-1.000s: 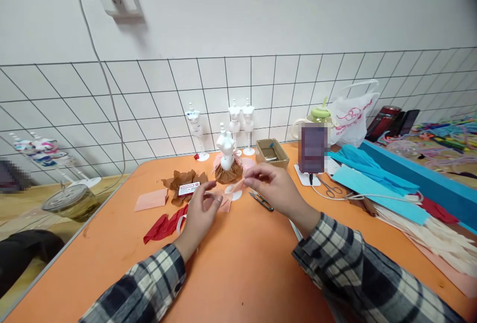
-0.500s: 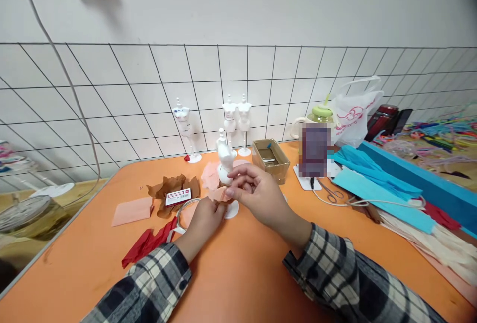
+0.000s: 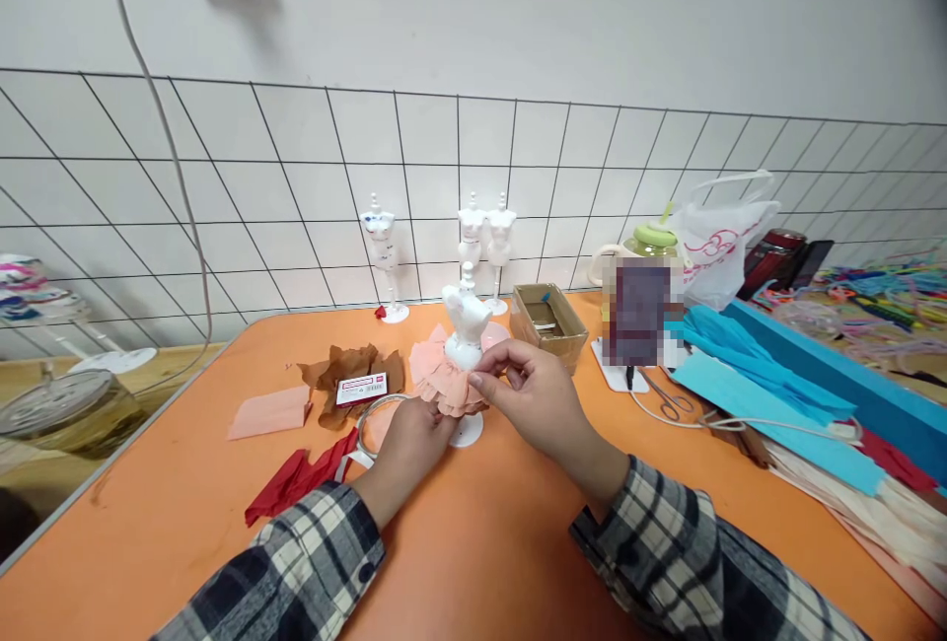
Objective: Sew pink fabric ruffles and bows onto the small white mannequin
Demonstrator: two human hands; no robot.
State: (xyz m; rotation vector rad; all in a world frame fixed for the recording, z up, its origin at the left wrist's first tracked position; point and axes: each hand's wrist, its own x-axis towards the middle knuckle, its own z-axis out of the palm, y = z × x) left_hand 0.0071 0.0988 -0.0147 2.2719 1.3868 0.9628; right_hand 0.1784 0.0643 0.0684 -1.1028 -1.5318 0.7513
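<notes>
A small white mannequin (image 3: 467, 319) on a round white base (image 3: 468, 430) stands on the orange table (image 3: 473, 542). A pleated pink paper skirt (image 3: 442, 378) is wrapped around its waist. My right hand (image 3: 527, 394) pinches the skirt at the mannequin's right side, fingers closed. My left hand (image 3: 408, 441) is below the skirt's left edge, fingers curled toward it and touching it; the fingertips are hidden.
Brown crepe paper with a small red-and-white box (image 3: 361, 389), a pink sheet (image 3: 269, 413), red paper (image 3: 296, 476) and a tape ring (image 3: 370, 414) lie left. Three white mannequins (image 3: 484, 237) stand by the wire grid. A cardboard box (image 3: 548, 320), scissors (image 3: 662, 396) and blue paper (image 3: 755, 365) sit right.
Both hands have closed in on the mannequin. The pink paper now spreads as a skirt over the brown layer around its waist. The view shifted slightly.
</notes>
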